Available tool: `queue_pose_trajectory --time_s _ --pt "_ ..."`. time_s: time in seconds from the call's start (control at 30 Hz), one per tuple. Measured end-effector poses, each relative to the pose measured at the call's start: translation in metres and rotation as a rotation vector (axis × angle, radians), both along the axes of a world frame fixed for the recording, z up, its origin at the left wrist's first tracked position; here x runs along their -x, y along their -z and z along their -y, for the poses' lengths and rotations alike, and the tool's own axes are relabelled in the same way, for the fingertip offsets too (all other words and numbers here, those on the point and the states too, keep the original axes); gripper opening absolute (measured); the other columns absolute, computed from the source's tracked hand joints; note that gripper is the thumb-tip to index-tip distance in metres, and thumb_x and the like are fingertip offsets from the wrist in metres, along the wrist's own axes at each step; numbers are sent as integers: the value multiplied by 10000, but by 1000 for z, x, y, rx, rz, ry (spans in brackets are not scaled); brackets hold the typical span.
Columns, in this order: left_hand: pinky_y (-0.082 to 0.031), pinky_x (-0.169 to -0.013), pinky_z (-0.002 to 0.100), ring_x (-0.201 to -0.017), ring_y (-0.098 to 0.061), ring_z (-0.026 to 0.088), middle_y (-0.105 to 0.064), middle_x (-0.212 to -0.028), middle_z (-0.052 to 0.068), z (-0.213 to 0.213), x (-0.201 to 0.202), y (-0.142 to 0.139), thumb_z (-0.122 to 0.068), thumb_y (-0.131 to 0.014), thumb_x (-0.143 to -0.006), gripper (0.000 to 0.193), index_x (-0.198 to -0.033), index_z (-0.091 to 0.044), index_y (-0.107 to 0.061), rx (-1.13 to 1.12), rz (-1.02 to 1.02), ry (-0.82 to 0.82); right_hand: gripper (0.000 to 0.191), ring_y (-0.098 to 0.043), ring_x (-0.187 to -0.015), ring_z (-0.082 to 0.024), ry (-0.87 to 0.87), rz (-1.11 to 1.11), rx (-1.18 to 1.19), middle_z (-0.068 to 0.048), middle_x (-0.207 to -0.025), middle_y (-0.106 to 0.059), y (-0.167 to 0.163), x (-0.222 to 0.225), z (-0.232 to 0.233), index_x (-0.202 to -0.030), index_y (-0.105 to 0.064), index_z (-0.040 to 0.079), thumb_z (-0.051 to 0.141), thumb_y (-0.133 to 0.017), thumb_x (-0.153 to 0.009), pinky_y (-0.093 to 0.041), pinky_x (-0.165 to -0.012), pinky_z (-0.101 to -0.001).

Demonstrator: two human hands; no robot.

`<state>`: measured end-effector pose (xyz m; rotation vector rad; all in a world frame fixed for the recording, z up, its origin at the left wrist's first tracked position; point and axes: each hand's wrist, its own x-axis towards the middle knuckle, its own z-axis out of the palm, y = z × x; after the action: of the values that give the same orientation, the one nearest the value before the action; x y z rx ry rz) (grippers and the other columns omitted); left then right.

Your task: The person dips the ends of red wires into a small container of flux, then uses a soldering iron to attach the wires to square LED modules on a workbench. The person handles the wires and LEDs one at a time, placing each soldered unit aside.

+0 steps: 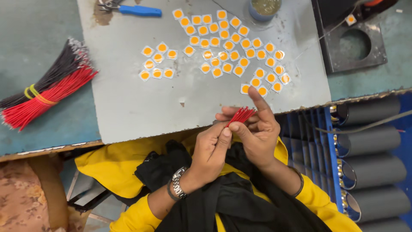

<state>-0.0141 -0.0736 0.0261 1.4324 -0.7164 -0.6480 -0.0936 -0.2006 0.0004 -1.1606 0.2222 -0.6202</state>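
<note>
A: You hold a small bunch of red wires (241,115) between both hands, just in front of the grey board (128,103). Your left hand (211,148) pinches the lower ends with thumb and finger; your right hand (256,131) is closed around the upper part, its forefinger raised.

B: What can go wrong?

A: I think a wire may slip from the pinch and fall on your lap, because the bunch is loose. Also your forefinger is near the closest chips (257,86); it may push them.

B: And the count?

A: One board, one big tied bundle of red and black wires (43,92), one blue-handled tool (135,10), roughly fifty square chips.
</note>
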Motion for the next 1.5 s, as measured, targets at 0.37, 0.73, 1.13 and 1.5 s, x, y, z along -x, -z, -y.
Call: queue_pose_trajectory --time_s 0.37,0.73,1.13,1.5 --pt "-450 -605 282 -643 -533 106 -569 -709 31 -5 -5 -1 -277 -466 -1107 355 -1103 15 -668 9 -15 -7 461 -714 -1228 -343 -57 -79 220 -254 -1360 -666 4 -2 6 -1490 -492 -43 19 -631 -1055 -611 -1053 -438" --pt "-466 -598 288 -632 -556 108 -587 -693 34 -10 -15 -2 -289 -469 -1101 361 -936 -4 -618 11 -27 -22 349 -753 -1097 -295 -63 -60 221 -201 -1179 -728 -9 -20 3 -1385 -539 -39 -12 -598 -1042 -633 -976 -410" --pt "-448 -601 294 -653 -502 99 -588 -733 41 -6 -9 -3 -259 -502 -1104 326 -1147 21 -664 18 14 -69 235 -761 -1120 -312 -60 -38 225 -210 -1183 -741 -9 -17 0 -1333 -580 -43 47 -572 -1116 -634 -1021 -425" --pt "-441 -592 263 -633 -520 71 -551 -683 -4 -8 -5 3 -300 -483 -1110 344 -1094 -12 -670 26 -74 -70 533 -710 -1207 -312 -28 -157 154 -238 -1296 -701 -17 -3 -1 -1560 -429 -27 37 -608 -1062 -574 -1087 -423"
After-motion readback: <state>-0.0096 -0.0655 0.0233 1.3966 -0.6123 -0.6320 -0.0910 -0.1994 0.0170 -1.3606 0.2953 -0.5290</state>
